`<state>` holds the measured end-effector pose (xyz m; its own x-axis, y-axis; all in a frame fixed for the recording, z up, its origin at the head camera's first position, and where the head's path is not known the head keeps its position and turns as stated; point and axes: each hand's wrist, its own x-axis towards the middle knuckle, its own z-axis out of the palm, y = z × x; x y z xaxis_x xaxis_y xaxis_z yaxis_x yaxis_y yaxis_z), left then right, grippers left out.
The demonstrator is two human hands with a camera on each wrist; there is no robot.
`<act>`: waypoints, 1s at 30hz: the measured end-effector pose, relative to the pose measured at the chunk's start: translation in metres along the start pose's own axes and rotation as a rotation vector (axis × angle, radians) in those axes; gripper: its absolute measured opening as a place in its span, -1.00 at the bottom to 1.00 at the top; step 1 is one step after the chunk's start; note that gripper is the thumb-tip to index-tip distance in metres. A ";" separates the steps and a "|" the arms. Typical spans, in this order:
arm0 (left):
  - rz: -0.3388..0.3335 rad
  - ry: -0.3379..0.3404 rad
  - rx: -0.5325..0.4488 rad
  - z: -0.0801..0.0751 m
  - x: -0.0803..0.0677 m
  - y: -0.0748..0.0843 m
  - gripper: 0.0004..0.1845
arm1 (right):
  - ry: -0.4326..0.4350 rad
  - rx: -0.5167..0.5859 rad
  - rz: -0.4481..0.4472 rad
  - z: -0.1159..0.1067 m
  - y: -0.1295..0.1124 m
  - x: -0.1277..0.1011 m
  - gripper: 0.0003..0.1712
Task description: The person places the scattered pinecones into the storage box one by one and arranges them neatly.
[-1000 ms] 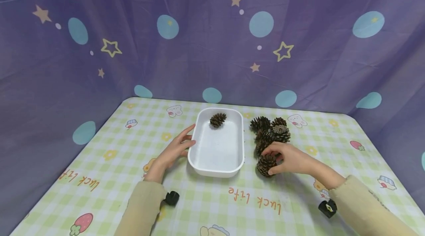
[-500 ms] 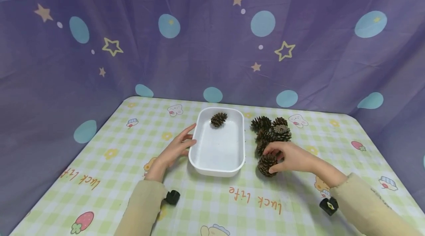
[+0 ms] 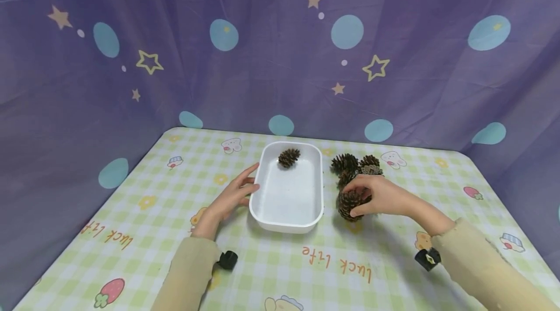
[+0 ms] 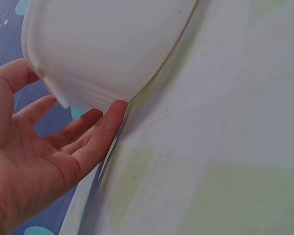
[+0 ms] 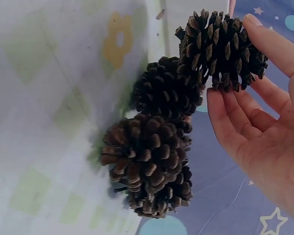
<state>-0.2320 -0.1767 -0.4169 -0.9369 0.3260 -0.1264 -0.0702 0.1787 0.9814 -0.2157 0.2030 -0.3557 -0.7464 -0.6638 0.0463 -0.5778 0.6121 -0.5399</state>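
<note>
right hand (image 3: 381,196) pinches pine cone (image 5: 220,49), wrist view | left hand (image 4: 34,161) flat against tray (image 4: 108,49)

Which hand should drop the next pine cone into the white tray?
Right. The right hand already grips a pine cone lifted beside the white tray; the left hand rests against the tray's left wall, likely steadying it.

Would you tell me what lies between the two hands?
The white tray, one cone inside, sits between the left hand and right hand, shown in the head view.
</note>
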 end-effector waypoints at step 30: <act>-0.001 0.006 -0.005 0.000 0.002 -0.002 -0.38 | 0.130 -0.044 -0.025 -0.016 -0.014 0.034 -0.45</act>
<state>-0.2336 -0.1767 -0.4195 -0.9387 0.3206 -0.1267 -0.0729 0.1745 0.9819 -0.2382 0.1787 -0.3333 -0.7665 -0.6194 0.1698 -0.6085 0.6159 -0.5004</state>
